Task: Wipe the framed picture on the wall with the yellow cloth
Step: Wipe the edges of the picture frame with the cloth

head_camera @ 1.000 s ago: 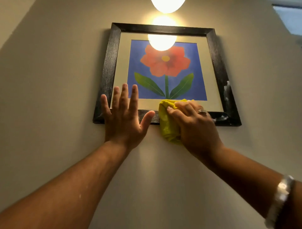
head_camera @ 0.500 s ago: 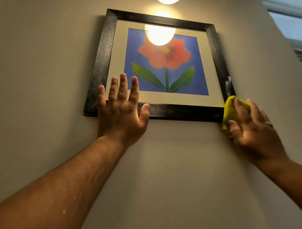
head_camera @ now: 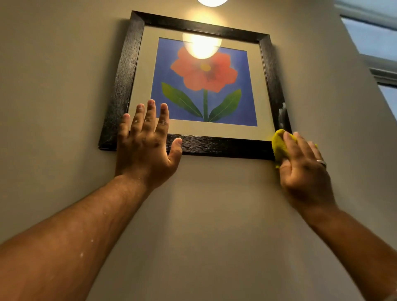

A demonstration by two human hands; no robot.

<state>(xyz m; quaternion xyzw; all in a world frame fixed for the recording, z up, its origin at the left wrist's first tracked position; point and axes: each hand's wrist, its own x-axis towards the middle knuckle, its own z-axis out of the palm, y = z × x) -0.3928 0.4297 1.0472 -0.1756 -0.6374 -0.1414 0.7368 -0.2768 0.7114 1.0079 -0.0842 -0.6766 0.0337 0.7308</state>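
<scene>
The framed picture (head_camera: 126, 71) hangs on the beige wall above me: a black frame, a cream mat and a red flower on blue. My left hand (head_camera: 146, 148) lies flat with fingers spread over the frame's lower left part, steadying it. My right hand (head_camera: 303, 169) presses the bunched yellow cloth (head_camera: 279, 145) against the frame's lower right corner. Most of the cloth is hidden under that hand. A pale smudge (head_camera: 282, 113) shows on the right side of the frame just above the cloth.
A ceiling lamp (head_camera: 211, 2) glows above the frame and its reflection glares on the glass. A window (head_camera: 373, 40) with a grey frame stands at the upper right. Bare wall (head_camera: 214, 214) stretches below the picture.
My right hand slid the cloth along the bottom rail from its middle to the lower right corner and stays there. My left hand has held its place on the frame.
</scene>
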